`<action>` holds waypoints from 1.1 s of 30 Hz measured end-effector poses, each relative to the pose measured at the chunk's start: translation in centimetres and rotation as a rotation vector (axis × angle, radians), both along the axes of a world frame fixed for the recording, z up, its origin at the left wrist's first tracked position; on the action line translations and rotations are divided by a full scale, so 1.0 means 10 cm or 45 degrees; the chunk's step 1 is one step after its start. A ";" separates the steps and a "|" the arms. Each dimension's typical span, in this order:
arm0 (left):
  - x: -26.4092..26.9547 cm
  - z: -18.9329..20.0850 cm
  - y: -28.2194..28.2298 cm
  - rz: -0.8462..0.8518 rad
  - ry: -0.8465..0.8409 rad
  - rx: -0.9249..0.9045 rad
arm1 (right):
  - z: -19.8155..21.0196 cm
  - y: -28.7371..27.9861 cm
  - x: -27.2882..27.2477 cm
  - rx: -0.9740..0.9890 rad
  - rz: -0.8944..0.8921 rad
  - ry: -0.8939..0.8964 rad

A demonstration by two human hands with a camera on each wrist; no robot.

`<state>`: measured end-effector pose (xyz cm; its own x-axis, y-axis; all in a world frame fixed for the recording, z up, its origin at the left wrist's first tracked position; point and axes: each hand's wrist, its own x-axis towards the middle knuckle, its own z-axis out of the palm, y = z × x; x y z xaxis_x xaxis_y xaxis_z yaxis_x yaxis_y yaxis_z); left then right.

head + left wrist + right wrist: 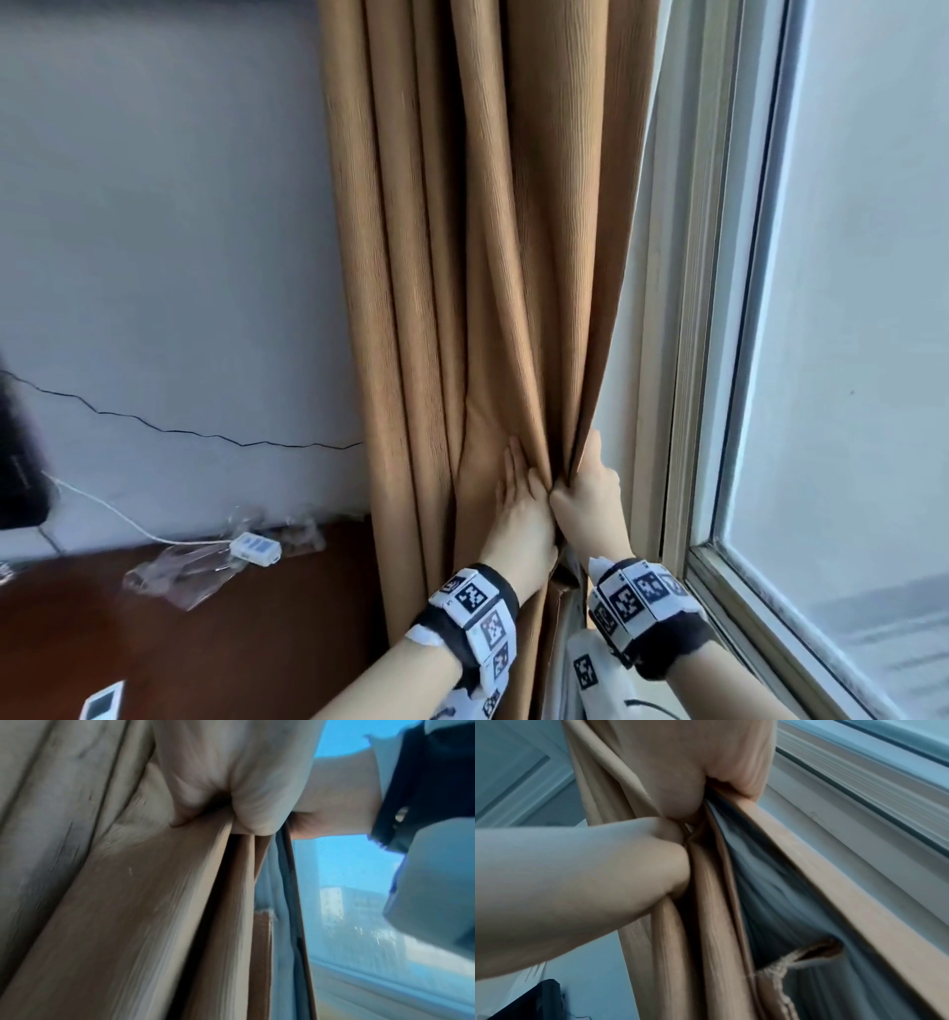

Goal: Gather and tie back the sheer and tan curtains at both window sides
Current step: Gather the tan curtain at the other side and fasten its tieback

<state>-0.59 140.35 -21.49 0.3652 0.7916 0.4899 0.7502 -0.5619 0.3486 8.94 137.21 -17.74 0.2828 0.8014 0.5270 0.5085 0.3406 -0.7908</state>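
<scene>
The tan curtain (pixel 462 257) hangs in thick folds between the wall and the window. My left hand (pixel 518 493) lies on it with fingers pointing up and holds a fold between thumb and fingers. Beside it, touching, my right hand (pixel 585 488) grips the curtain's gathered window-side edge. In the left wrist view my left hand (pixel 231 787) closes on the tan curtain (pixel 154 923), which drops below it. The right wrist view has my right hand (pixel 706 770) bunching the tan curtain (pixel 713 923), with grey sheer curtain (pixel 770 882) behind it.
The window frame (pixel 708 360) and frosted glass (pixel 847 308) stand close on the right. A dark wooden surface (pixel 205 642) at lower left carries a white adapter (pixel 255 549), clear plastic wrap (pixel 174 575) and a white remote (pixel 102 704). A frayed tan strip (pixel 777 969) hangs low.
</scene>
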 end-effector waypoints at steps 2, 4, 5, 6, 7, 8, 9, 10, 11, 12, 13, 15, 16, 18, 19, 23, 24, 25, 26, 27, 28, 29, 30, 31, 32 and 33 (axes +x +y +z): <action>-0.05 -0.02 0.00 -0.045 0.006 0.015 | 0.00 0.00 0.01 -0.024 -0.004 -0.046; -0.12 0.01 -0.01 -0.032 0.021 0.036 | 0.01 -0.02 -0.01 -0.056 0.001 -0.086; -0.14 0.01 0.00 -0.014 0.043 0.067 | 0.02 -0.02 -0.02 -0.066 0.012 -0.091; -0.14 0.01 -0.01 0.004 0.074 0.076 | 0.02 -0.03 -0.04 -0.076 0.036 -0.094; -0.14 0.02 -0.02 0.034 0.129 0.054 | 0.04 -0.05 -0.07 -0.099 0.070 -0.088; -0.13 0.01 -0.02 0.073 0.209 0.019 | 0.05 -0.08 -0.10 -0.127 0.111 -0.068; -0.11 0.02 0.00 0.112 0.296 -0.010 | 0.08 -0.11 -0.12 -0.149 0.141 -0.046; -0.11 0.03 0.02 0.126 0.371 -0.048 | 0.09 -0.12 -0.13 -0.160 0.162 -0.027; -0.10 0.07 0.01 0.109 0.427 -0.093 | 0.10 -0.14 -0.12 -0.180 0.176 -0.027; -0.11 0.09 0.01 0.070 0.471 -0.126 | 0.10 -0.13 -0.12 -0.184 0.189 -0.038; -0.11 0.10 -0.01 0.014 0.515 -0.144 | 0.09 -0.12 -0.11 -0.187 0.178 -0.060; -0.15 0.12 -0.05 -0.103 0.571 -0.187 | 0.07 -0.06 -0.07 -0.143 0.079 -0.078; -0.19 0.15 -0.06 -0.153 0.529 -0.218 | 0.05 -0.04 -0.04 -0.107 0.029 -0.075; -0.32 0.28 -0.03 -0.265 0.250 -0.249 | 0.06 -0.01 0.02 -0.077 -0.001 -0.081; -0.40 0.37 0.00 -0.272 0.040 -0.195 | 0.07 -0.01 0.05 -0.086 0.006 -0.098; -0.73 0.53 0.34 0.234 -0.646 -0.023 | 0.07 -0.04 0.09 -0.085 0.043 -0.146; -0.78 0.53 0.43 0.321 -0.675 -0.053 | 0.06 -0.05 0.09 -0.081 0.040 -0.151; -0.81 0.53 0.50 0.364 -0.679 -0.094 | 0.06 -0.05 0.10 -0.085 0.026 -0.150; -0.83 0.50 0.56 0.383 -0.681 -0.127 | 0.04 -0.06 0.10 -0.081 0.020 -0.148; -0.84 0.48 0.60 0.403 -0.707 -0.131 | 0.04 -0.07 0.10 -0.084 0.008 -0.148; -0.85 0.46 0.64 0.422 -0.734 -0.113 | 0.03 -0.08 0.10 -0.080 -0.004 -0.149; -0.83 0.45 0.65 0.420 -0.724 -0.105 | 0.03 -0.08 0.11 -0.078 -0.024 -0.149; -0.80 0.43 0.66 0.405 -0.651 -0.122 | 0.02 -0.08 0.11 -0.070 -0.043 -0.152; -0.76 0.41 0.65 0.392 -0.552 -0.162 | 0.02 -0.08 0.11 -0.071 -0.061 -0.162; -0.73 0.41 0.63 0.393 -0.490 -0.185 | 0.02 -0.08 0.12 -0.067 -0.080 -0.173; -0.70 0.41 0.62 0.401 -0.484 -0.189 | 0.03 -0.07 0.12 -0.069 -0.103 -0.180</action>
<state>-7.64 146.53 -17.44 -0.0842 0.9058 0.4154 0.6799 -0.2525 0.6884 10.12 136.47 -17.44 0.2738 0.8071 0.5230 0.6401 0.2529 -0.7254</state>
